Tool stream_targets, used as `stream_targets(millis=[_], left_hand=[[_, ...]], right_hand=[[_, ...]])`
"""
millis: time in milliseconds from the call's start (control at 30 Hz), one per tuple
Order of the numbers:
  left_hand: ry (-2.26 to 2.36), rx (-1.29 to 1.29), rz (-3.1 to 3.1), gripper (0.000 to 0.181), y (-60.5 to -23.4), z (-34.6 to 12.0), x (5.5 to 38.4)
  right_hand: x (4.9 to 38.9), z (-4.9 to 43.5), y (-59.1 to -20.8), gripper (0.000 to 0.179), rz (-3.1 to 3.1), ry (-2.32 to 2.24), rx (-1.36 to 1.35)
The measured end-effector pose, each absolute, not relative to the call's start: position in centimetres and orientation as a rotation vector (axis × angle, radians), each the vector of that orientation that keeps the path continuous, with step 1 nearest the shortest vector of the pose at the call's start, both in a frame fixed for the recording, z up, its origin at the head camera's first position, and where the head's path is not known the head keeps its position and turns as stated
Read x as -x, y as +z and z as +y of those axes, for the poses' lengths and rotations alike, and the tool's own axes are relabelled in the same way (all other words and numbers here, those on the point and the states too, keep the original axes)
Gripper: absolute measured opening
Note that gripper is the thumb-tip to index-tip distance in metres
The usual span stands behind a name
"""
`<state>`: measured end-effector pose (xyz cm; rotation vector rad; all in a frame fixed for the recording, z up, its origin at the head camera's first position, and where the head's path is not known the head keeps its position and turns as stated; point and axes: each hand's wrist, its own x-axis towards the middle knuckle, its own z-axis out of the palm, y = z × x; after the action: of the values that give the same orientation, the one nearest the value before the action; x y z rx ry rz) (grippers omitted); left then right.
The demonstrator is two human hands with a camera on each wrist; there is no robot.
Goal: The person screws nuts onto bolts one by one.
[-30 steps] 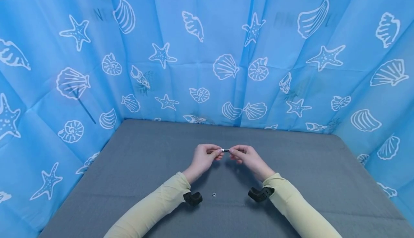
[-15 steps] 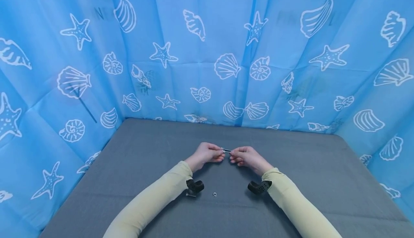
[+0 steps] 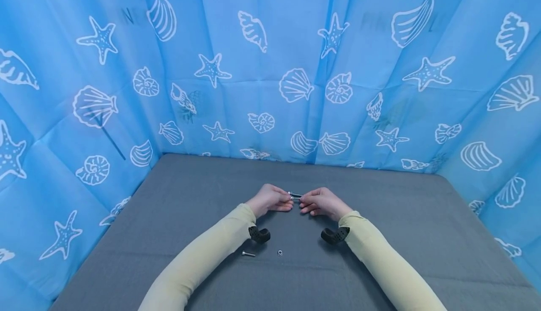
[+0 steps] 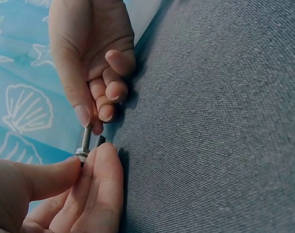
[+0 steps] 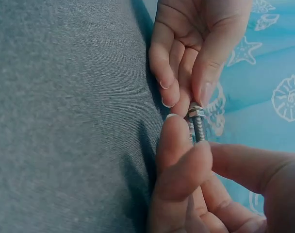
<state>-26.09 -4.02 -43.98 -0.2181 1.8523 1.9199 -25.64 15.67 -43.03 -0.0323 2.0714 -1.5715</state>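
Above the middle of the table, both hands hold a metal bolt [image 5: 200, 130] with a nut [image 5: 197, 112] on its thread. My left hand [image 3: 272, 198] pinches the nut end between thumb and fingers. The far end of the shaft [image 4: 86, 137] is pinched by my right hand [image 3: 325, 203]. A second slim piece, dark in the left wrist view, runs alongside the bolt between the hands and is mostly hidden by fingers. On the table below lie a loose bolt [image 3: 248, 254], nearer the left forearm, and a loose nut [image 3: 280, 252].
A grey cloth covers the table [image 3: 220, 174]. Blue curtains [image 3: 262, 90] with white shell prints stand behind it and at both sides. Black wrist mounts [image 3: 259, 235] stick out below both sleeves, close to the loose bolt on the left.
Both forearms have shifted slightly inward and up, uncovering the loose bolt on the table. The hands still hold the bolt end to end, and a second slim piece now shows between them.
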Motion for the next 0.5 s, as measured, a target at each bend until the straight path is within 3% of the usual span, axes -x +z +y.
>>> stream_targets(millis=[500], left_hand=[[1.898, 0.379, 1.835, 0.012, -43.48, -3.51, 26.41]], right_hand=[[26.36, 15.39, -43.48, 0.025, 1.968, -1.696, -0.102]])
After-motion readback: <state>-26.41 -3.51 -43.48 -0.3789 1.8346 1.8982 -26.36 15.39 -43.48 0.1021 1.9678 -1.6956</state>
